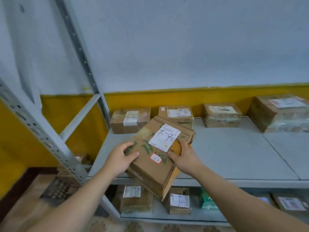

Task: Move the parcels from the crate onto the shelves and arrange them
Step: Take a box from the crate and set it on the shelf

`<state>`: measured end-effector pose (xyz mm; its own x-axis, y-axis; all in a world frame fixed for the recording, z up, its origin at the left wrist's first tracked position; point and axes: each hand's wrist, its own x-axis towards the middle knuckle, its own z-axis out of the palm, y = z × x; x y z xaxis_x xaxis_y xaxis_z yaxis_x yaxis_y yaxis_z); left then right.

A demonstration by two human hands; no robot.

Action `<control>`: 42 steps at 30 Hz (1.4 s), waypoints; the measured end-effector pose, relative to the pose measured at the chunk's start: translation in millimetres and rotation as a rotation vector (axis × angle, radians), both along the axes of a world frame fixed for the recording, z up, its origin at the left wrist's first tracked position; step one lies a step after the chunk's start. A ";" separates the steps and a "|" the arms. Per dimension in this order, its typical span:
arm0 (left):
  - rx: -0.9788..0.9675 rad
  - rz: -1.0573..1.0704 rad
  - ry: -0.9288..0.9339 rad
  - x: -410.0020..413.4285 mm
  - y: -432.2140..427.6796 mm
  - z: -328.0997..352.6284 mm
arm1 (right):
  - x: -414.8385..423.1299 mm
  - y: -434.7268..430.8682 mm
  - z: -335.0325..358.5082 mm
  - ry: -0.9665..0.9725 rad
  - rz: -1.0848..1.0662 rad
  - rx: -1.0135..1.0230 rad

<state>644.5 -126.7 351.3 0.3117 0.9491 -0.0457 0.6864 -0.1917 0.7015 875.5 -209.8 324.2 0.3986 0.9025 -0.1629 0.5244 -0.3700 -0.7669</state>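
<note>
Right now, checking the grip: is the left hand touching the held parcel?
Touching. The head view shows the left hand gripping the held parcel, thumb on its top face.

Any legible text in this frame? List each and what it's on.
"1-4" (first digit could be a 7): handwritten on the white label of the held parcel.
Green print on that parcel: not readable.
Red-bordered sticker on it: too small to read.
Labels on the shelf parcels: handwritten marks, too blurred to read.
</note>
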 end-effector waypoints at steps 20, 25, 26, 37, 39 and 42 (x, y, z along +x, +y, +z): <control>0.061 0.046 0.161 -23.5 85.7 -4.7 | 8.4 74.7 12.1 -0.524 0.205 -0.288; 0.133 -0.024 0.295 -29.1 94.3 0.7 | -30.9 76.1 21.0 -0.668 0.303 -0.328; 0.147 -0.065 0.323 -31.4 92.5 -0.5 | -38.3 78.0 22.6 -0.665 0.322 -0.320; 0.121 -0.132 0.577 -72.6 97.4 -13.7 | -84.7 90.9 4.7 -0.354 0.298 -0.170; 0.124 -0.109 0.607 -68.4 101.6 -9.2 | -86.5 88.2 -1.0 -0.273 0.333 -0.099; 0.129 -0.096 0.595 -52.0 104.6 -4.4 | -79.3 83.5 -11.7 0.034 0.267 -0.003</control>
